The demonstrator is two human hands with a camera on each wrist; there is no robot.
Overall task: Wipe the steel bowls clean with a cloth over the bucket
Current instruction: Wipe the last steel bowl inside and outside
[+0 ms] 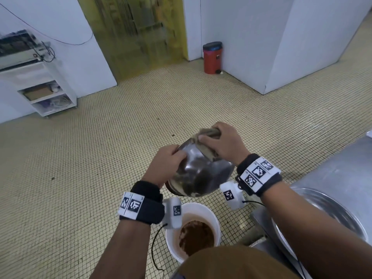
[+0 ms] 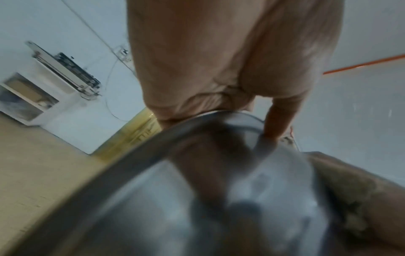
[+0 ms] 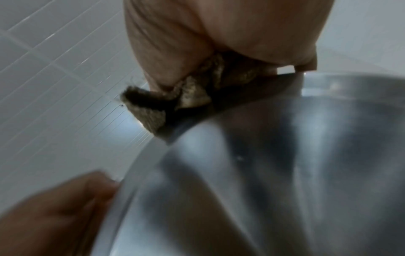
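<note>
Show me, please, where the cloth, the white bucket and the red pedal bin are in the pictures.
cloth (image 1: 207, 144): head view, on the fold pressed against the bowl.
white bucket (image 1: 198, 206): head view, on its far rim.
red pedal bin (image 1: 212, 61): head view, on its red front.

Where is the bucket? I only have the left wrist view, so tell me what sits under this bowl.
Observer: The white bucket stands on the floor, roughly beneath the steel bowl.
Operator: Report the right hand.
Observer: The right hand grips the cloth over the bowl's far rim.
Operator: Check for more bowls.
Observer: A second bowl rests on the steel counter at the right.
</note>
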